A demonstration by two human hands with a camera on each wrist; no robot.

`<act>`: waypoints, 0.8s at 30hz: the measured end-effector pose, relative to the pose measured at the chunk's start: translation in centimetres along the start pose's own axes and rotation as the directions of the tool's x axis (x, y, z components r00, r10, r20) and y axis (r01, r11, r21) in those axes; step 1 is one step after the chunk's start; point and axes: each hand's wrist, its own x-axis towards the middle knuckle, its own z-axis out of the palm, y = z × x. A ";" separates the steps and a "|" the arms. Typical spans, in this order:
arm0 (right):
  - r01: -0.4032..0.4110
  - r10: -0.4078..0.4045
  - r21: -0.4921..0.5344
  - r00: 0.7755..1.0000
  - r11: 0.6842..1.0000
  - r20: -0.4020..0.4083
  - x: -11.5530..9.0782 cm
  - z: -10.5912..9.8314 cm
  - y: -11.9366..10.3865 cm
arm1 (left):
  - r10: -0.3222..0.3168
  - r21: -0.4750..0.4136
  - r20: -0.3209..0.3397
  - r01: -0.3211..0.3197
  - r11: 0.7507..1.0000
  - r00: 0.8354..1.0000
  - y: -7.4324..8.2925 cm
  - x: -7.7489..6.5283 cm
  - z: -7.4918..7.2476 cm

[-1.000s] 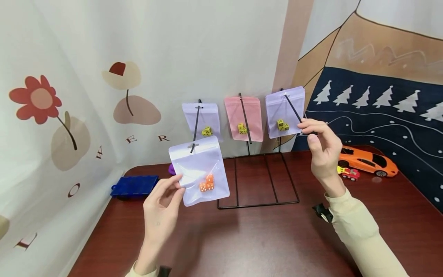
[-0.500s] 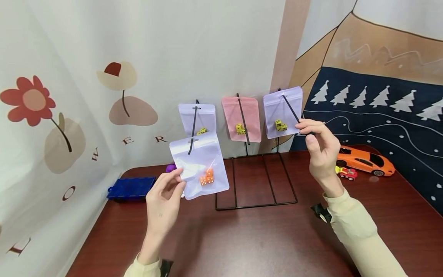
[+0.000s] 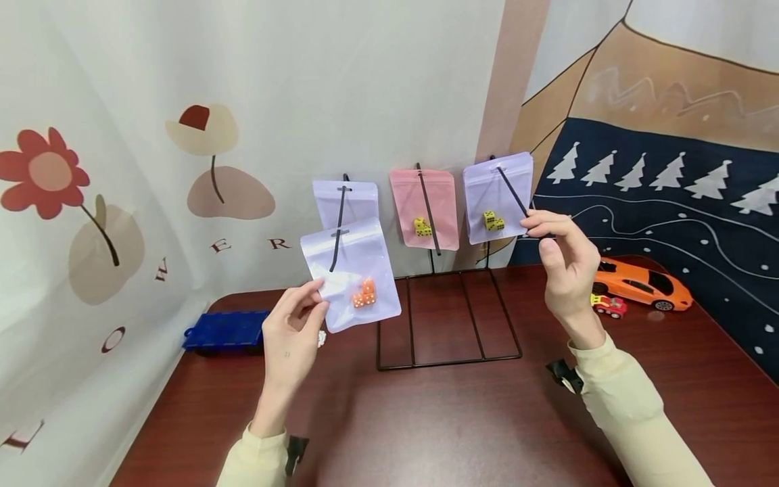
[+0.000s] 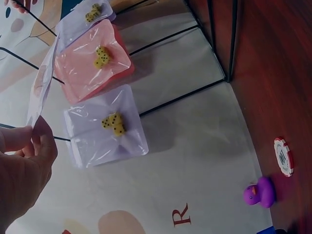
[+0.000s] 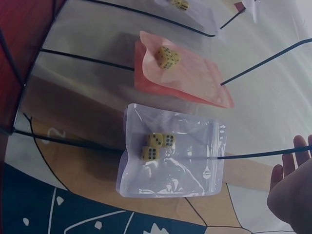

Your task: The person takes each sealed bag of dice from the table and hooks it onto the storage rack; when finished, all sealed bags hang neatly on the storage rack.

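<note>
My left hand (image 3: 291, 338) pinches the left edge of a lilac zip pouch (image 3: 343, 308) holding orange dice (image 3: 365, 295). The left prong (image 3: 335, 251) of a black wire display rack (image 3: 449, 366) passes through the pouch's hanging slot, its tip showing in front. Behind it on the same prong hangs another lilac pouch (image 4: 92, 141) with yellow dice (image 4: 114, 124). In the head view its lower part is hidden. My right hand (image 3: 571, 270) has its fingertips around the end of the right prong (image 3: 513, 192), where a lilac pouch (image 5: 195, 139) with yellow dice hangs.
A pink pouch (image 3: 404, 186) with yellow dice hangs on the middle prong. On the dark table stand a blue tray-like object (image 3: 225, 330) at left, an orange toy car (image 3: 645, 284) and a small red toy truck (image 3: 611, 308). A purple duck (image 4: 263, 192) and poker chip (image 4: 283, 157) are behind the left hand.
The left hand has raised the orange-dice pouch and slid it farther back along the left prong. It now covers the rear pouch's dice. The right hand has stayed at its prong.
</note>
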 end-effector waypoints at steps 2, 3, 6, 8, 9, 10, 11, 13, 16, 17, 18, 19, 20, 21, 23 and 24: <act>0.002 -0.002 0.004 1.000 1.000 0.000 0.0 0.0 0.0 | -0.004 -0.002 0.000 0.004 1.000 1.000 -0.1 0.2 0.1; 0.003 -0.003 0.007 1.000 1.000 0.000 0.0 0.0 0.0 | -0.005 -0.002 -0.001 0.005 1.000 1.000 -0.2 0.4 0.1; 0.003 -0.003 0.009 1.000 1.000 0.004 0.0 -0.1 0.0 | -0.010 -0.003 -0.004 0.010 1.000 1.000 -0.4 0.7 0.3; 0.004 -0.004 0.008 1.000 1.000 0.008 0.0 -0.1 0.0 | -0.016 -0.007 -0.007 0.016 1.000 1.000 -0.5 0.9 0.4; 0.004 -0.004 0.007 1.000 1.000 0.011 -0.1 -0.1 0.0 | -0.020 -0.008 -0.009 0.020 1.000 1.000 -0.4 1.0 0.4; 0.002 -0.002 0.007 1.000 1.000 0.014 -0.1 -0.1 0.1 | -0.022 -0.004 -0.012 0.022 1.000 1.000 -0.2 1.1 0.4; 0.003 -0.003 0.004 1.000 1.000 0.018 -0.2 0.0 0.1 | -0.023 0.000 -0.012 0.023 1.000 1.000 -0.1 1.2 0.5; 0.002 -0.002 0.005 1.000 1.000 0.022 -0.2 0.0 0.2 | -0.024 0.004 -0.010 0.024 1.000 1.000 0.3 1.4 0.6; 0.007 -0.007 0.008 1.000 1.000 0.020 -0.2 0.0 0.1 | -0.014 0.022 0.000 0.014 1.000 1.000 0.7 1.8 0.9; 0.008 -0.008 0.009 1.000 1.000 0.017 -0.2 0.0 0.1 | -0.009 0.027 0.004 0.009 1.000 1.000 0.7 1.9 1.0; 0.010 -0.010 0.011 1.000 1.000 0.014 -0.1 0.0 0.1 | -0.005 0.030 0.006 0.004 1.000 1.000 0.7 2.1 1.0; 0.010 -0.011 0.012 1.000 1.000 0.010 -0.1 0.0 0.0 | -0.002 0.030 0.006 0.002 1.000 1.000 0.6 2.3 1.1; 0.011 -0.011 0.010 1.000 1.000 0.009 0.0 0.0 0.0 | 0.005 0.035 0.005 -0.005 0.999 1.000 0.5 2.5 1.2; 0.011 -0.011 0.008 1.000 1.000 0.008 0.0 0.0 0.0 | 0.012 0.041 0.003 -0.012 0.999 1.000 0.4 2.6 1.2; 0.009 -0.009 0.005 1.000 1.000 0.008 0.0 0.1 0.0 | 0.010 0.038 -0.001 -0.010 0.999 1.000 0.2 3.0 1.3; 0.008 -0.008 0.003 1.000 1.000 0.008 0.0 0.1 0.1 | 0.006 0.034 -0.002 -0.006 0.999 1.000 0.0 3.1 1.3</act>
